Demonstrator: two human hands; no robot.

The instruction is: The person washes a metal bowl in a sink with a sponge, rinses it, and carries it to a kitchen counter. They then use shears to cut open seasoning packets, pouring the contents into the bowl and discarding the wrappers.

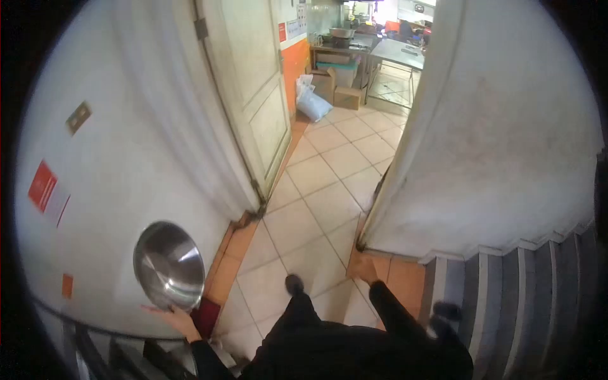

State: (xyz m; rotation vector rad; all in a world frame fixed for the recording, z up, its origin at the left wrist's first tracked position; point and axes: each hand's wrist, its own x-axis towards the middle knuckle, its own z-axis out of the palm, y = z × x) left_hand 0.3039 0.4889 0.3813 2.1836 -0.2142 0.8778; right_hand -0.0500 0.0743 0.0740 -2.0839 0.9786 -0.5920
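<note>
My left hand (178,322) grips a shiny steel mixing bowl (168,266) by its lower rim. The bowl is tipped on its side, its hollow inside turned toward me, close to the white wall on the left. Nothing shows inside the bowl. My right hand (364,269) hangs low at my right side, in front of the orange floor tiles near the doorway's corner. It holds nothing that I can see, and its fingers look loosely stretched out, though they are a little blurred.
A pale door (250,88) stands open on the left of the doorway. Grey stairs (500,297) rise at the right beside a white wall (500,126). Beyond the tiled floor (316,209) are a filled plastic sack (313,104), a cardboard box (347,98) and a metal table (399,54).
</note>
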